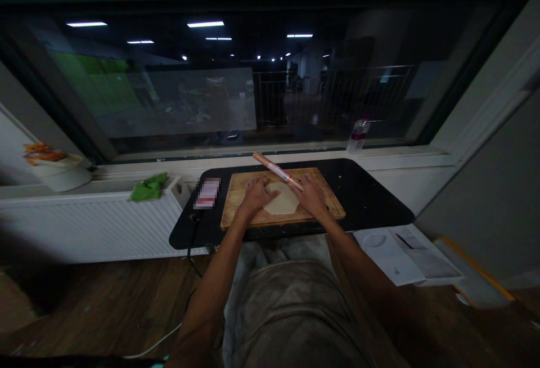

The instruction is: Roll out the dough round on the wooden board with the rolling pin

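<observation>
A flat, pale sheet of dough (282, 200) lies on a wooden cutting board (234, 199). My left hand (255, 196) is at the dough's left edge, fingers on the board side and thumb spread out over the dough. On the opposite edge is my right hand (312, 194), closed around the near end of a wooden rolling pin (274, 169) with a label band. The pin slants to the upper left, its far end reaching past the board's back edge. My right fingertips are partly hidden behind the pin.
Under the board stands a black table (371, 199). A blurred pink-white item (207, 193) lies left of the board. Behind, a water bottle (358, 135) stands on the window sill. Left are a radiator (105, 227), a green cloth (148, 187) and a white bowl (65, 174); papers (405, 252) lie right.
</observation>
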{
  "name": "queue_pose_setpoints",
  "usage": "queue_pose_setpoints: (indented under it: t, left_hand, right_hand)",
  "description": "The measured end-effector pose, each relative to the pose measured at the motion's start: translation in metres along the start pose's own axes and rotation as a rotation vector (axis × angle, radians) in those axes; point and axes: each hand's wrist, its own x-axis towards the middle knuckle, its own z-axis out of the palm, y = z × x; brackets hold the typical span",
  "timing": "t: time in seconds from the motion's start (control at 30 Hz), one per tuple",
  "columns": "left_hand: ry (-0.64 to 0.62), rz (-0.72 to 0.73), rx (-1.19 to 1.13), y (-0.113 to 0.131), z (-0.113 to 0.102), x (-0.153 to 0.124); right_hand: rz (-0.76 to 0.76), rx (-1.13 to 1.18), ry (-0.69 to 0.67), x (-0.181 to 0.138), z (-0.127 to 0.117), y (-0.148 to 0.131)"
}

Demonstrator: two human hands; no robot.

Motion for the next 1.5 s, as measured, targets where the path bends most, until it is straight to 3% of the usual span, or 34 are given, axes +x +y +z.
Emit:
queue_pose_setpoints:
  t: [0.2, 0.4, 0.6, 0.67, 0.77, 1.03, 1.17, 1.37, 1.5]
  left_hand:
    - [-0.005, -0.011, 0.033, -0.003, 0.001, 0.005]
    - [-0.038, -0.03, -0.141, -0.003, -0.002, 0.008]
    - [0.251, -0.264, -0.017, -0.011, -0.006, 0.011]
    - [0.289, -0.328, 0.004, -0.011, -0.007, 0.01]
    - [0.236, -0.319, -0.017, -0.008, -0.008, 0.009]
    - [-0.018, -0.084, -0.247, 0.006, -0.007, 0.003]
    - [-0.032, -0.028, -0.24, 0.008, -0.009, 0.0]
    - [0.164, -0.118, -0.065, 0.014, -0.015, -0.003]
    - [0.323, -0.174, 0.029, 0.018, -0.021, -0.001]
  right_hand:
    - [-0.014, 0.023, 0.022, 0.0, 0.003, 0.002]
    - [-0.011, 0.026, 0.05, 0.0, 0.002, 0.001]
    - [-0.022, 0.02, 0.064, -0.001, -0.002, -0.002]
    - [-0.034, 0.024, 0.057, -0.001, -0.002, -0.002]
    - [-0.015, 0.028, 0.059, -0.001, -0.001, -0.002]
    - [-0.004, 0.016, 0.05, -0.001, -0.002, -0.001]
    - [-0.009, 0.021, 0.025, -0.001, -0.002, 0.0]
    - [-0.028, -0.017, -0.022, -0.001, 0.006, 0.002]
    - [-0.138, 0.003, -0.046, -0.001, 0.007, 0.002]
